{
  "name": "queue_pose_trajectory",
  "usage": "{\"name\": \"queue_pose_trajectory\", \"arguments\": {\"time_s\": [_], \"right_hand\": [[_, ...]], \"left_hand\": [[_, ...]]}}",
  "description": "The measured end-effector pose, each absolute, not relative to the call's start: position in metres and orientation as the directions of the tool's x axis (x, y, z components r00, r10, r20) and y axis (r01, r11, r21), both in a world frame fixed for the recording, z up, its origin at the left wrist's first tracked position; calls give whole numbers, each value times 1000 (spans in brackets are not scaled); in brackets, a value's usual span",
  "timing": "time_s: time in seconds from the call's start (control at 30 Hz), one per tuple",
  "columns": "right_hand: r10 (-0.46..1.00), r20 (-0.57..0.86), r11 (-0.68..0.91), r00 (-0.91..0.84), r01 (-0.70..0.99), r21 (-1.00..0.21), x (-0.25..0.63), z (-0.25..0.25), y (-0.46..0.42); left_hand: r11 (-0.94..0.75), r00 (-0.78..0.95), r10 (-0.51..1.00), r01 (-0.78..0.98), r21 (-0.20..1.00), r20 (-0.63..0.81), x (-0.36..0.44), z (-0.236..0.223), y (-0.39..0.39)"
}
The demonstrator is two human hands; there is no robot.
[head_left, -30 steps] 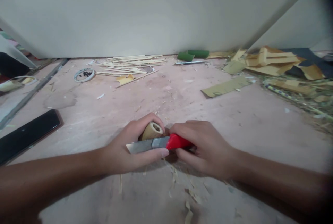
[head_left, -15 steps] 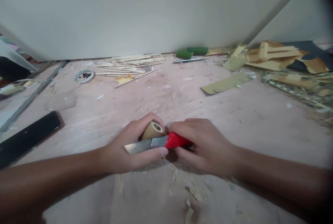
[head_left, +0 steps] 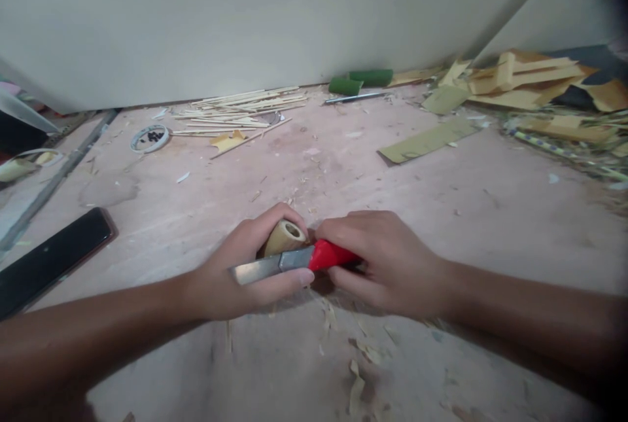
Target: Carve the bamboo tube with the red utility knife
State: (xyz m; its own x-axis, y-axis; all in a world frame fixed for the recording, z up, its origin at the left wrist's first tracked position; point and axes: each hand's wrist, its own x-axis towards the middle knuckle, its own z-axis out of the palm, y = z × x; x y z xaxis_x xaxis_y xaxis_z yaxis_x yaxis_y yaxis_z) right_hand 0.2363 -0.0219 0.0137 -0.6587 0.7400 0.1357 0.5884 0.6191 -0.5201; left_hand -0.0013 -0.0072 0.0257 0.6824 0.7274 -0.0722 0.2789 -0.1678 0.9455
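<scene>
My left hand (head_left: 240,265) is closed around a short, hollow bamboo piece (head_left: 283,239), its open end facing up and to the right. A knife (head_left: 258,267) with a grey metal blade and a red handle lies across the near side of the bamboo, its blade pointing left. The left thumb presses along the blade's lower edge. Wrapped round the red handle is my right hand (head_left: 387,262), close beside the left one. The far side of the bamboo and most of the handle are hidden by fingers.
Thin sticks (head_left: 245,108) and a white ring with dark bits (head_left: 150,139) lie at the back left. Green tube pieces (head_left: 360,80) rest by the wall. A flat strip (head_left: 429,140) and a scrap pile (head_left: 534,82) are at right, a phone (head_left: 53,258) at left, shavings (head_left: 357,386) in front.
The view has tilted slightly, so the background sits a little higher in it. Both hands keep the same hold on the bamboo and knife, with little visible movement.
</scene>
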Motion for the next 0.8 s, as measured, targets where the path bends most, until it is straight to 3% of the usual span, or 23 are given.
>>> {"name": "queue_pose_trajectory", "arguments": {"time_s": [0.8], "right_hand": [[732, 147, 616, -665, 556, -558, 238, 13, -22]], "left_hand": [[-242, 733, 676, 318, 917, -76, -3, 29, -6]]}}
